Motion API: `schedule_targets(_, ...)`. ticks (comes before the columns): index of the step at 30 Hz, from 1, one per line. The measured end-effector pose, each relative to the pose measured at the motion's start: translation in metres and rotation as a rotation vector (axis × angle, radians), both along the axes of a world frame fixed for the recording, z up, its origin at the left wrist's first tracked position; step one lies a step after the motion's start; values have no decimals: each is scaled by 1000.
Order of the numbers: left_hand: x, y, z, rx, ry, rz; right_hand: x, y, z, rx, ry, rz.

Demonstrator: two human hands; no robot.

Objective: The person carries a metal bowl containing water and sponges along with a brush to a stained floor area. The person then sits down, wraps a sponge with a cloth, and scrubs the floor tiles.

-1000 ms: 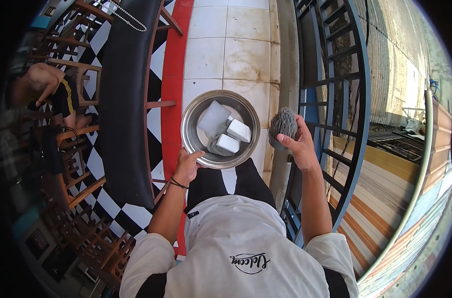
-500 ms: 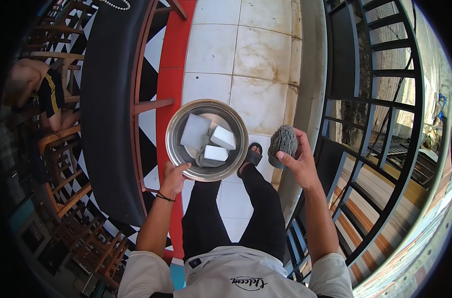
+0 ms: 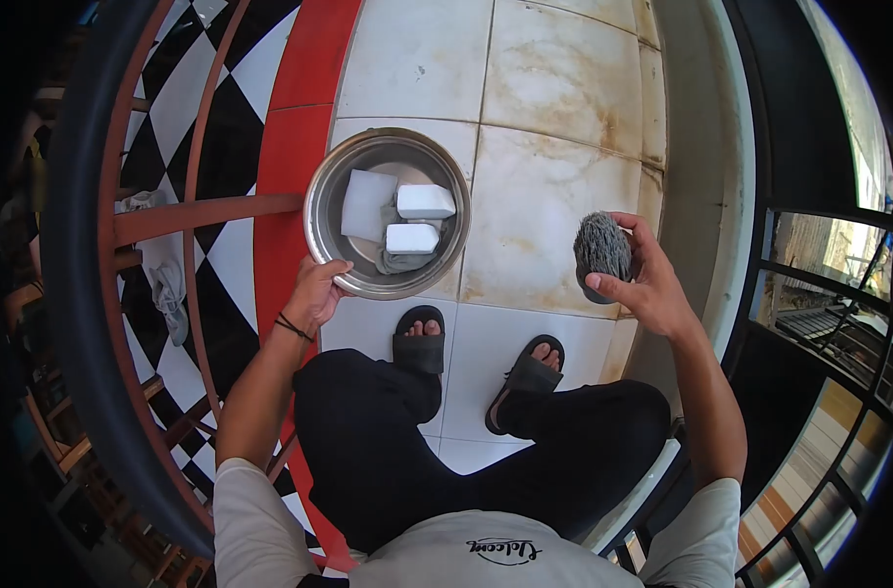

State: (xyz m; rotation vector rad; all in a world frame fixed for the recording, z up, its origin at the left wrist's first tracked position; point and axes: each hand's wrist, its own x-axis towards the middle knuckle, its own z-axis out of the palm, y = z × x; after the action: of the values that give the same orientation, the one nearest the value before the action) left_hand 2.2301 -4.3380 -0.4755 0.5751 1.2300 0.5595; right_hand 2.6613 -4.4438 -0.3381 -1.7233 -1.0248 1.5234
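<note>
My left hand (image 3: pixel 318 292) is closed on the near-left rim of a round steel basin (image 3: pixel 321 257), thumb over the edge. Inside the basin lie a flat white pad (image 3: pixel 367 206), two white blocks (image 3: pixel 424 202) and a crumpled grey cloth (image 3: pixel 399 263) partly beneath them. On the right, my right hand (image 3: pixel 652 279) grips a scrub brush (image 3: pixel 603 248) with dense grey bristles pointing away from me and a dark base. The brush is apart from the floor's stained tiles, as far as I can see.
White floor tiles (image 3: pixel 562 93) with brown stains stretch ahead, beside a red strip (image 3: pixel 302 108). A wooden-framed black bench (image 3: pixel 79 245) stands left, with a shoe (image 3: pixel 170 304) beyond it. A ledge (image 3: pixel 706 127) and dark metal railing (image 3: pixel 804 265) run along the right. My sandalled feet (image 3: pixel 422 338) are below.
My body has lowered, knees now bent and apart, so the floor looks closer. The basin has shifted up and left in view, the brush right; both stay held.
</note>
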Motion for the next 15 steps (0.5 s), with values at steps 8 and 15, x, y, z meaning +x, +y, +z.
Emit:
schedule_targets(8, -11, -4, -131, 4, -6, 63, 18, -32, -60, 17, 9, -95)
schedule_targets(15, 5, -19, -137, -26, -14, 168, 22, -45, -53, 31, 11, -119)
